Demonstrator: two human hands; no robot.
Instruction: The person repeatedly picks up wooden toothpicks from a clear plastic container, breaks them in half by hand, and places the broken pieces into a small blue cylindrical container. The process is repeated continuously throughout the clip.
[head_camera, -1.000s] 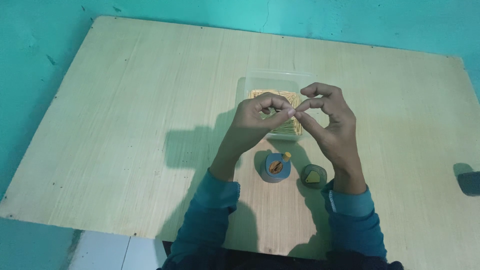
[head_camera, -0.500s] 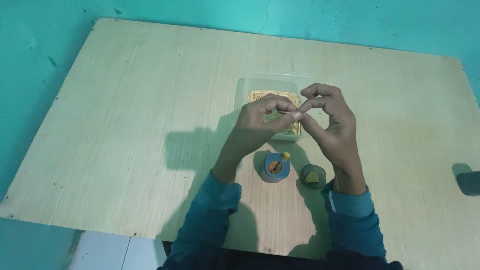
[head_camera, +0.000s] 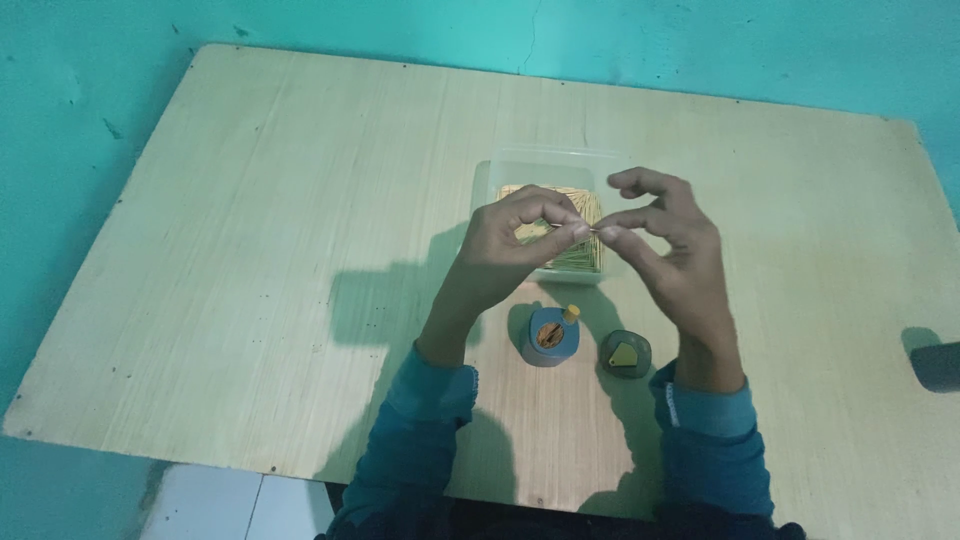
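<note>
Toothpick (head_camera: 590, 229): thin wooden stick, held level above the clear box (head_camera: 488, 190) of toothpicks. Likely very light, stiff but easily snapped, best gripped near the ends. Left hand (head_camera: 515, 240) and right hand (head_camera: 665, 245): fingers pinched on opposite ends. Below: blue holder (head_camera: 549, 337) and its dark cap (head_camera: 625, 354) on the tabletop (head_camera: 250, 250).

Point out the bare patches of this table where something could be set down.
The wooden table is bare across its whole left half, left of the left hand, and on the right between the right hand and the right edge. It is crowded mid-table: the clear toothpick box, blue holder and grey cap.
</note>
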